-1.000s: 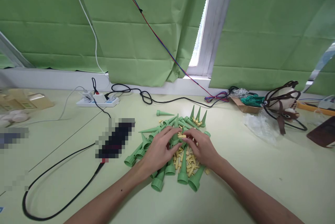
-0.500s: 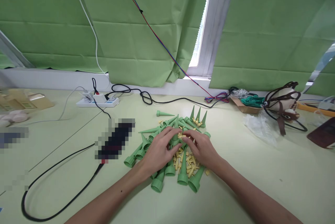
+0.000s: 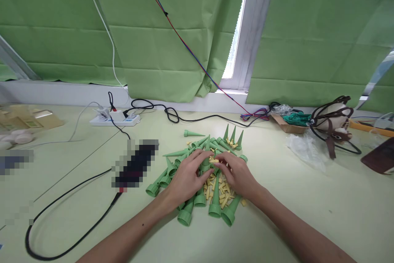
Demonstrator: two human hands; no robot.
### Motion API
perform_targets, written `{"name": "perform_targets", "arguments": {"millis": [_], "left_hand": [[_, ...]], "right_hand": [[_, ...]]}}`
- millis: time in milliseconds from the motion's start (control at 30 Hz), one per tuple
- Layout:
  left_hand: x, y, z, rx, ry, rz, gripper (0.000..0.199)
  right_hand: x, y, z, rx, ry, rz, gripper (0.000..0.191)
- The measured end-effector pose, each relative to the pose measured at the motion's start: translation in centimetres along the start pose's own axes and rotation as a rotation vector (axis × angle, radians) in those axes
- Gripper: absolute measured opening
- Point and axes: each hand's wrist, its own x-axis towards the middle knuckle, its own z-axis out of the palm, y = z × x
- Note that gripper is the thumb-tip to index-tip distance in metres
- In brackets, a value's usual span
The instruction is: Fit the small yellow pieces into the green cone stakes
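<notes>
Several green cones (image 3: 214,207) lie in a pile on the pale table, with small yellow pieces (image 3: 225,191) heaped among them. My left hand (image 3: 190,174) is curved over the pile, fingers and thumb closed around a green cone that is partly covered. Close by on the right, my right hand (image 3: 236,171) pinches near a small yellow piece (image 3: 213,160) at the cone; the contact between fingertips and piece is small in view. Behind the hands, three green cones (image 3: 233,135) stand upright with yellow bits at their bases. One cone (image 3: 193,133) lies apart at the back.
A pixelated dark object (image 3: 137,164) with a black cable lies left of the pile. A white power strip (image 3: 115,118) sits at the back left. At the right are a cardboard box (image 3: 289,125), clear plastic (image 3: 306,150) and a strapped bag (image 3: 334,119).
My right fingertips have shifted very slightly near the small yellow piece. The left hand and the pile look the same.
</notes>
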Motion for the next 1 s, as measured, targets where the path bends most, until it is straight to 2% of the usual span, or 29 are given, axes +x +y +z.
{"name": "perform_targets", "arguments": {"millis": [367, 500, 667, 833, 1000], "left_hand": [[0.03, 0.08, -0.01, 0.012, 0.004, 0.014, 0.033], [0.05, 0.11, -0.07, 0.004, 0.018, -0.002, 0.033], [0.15, 0.09, -0.12, 0.004, 0.052, -0.025, 0.034], [0.18, 0.08, -0.04, -0.007, 0.030, -0.017, 0.035], [0.14, 0.08, 0.01, -0.004, 0.025, -0.003, 0.033]], "right_hand": [[-0.04, 0.07, 0.03, -0.032, -0.049, 0.058, 0.018], [0.04, -0.16, -0.12, -0.005, -0.056, 0.096, 0.014], [0.03, -0.18, -0.10, 0.057, -0.026, 0.060, 0.014], [0.03, 0.01, 0.04, 0.049, 0.011, 0.002, 0.008], [-0.04, 0.09, -0.01, 0.031, 0.005, 0.003, 0.007]]}}
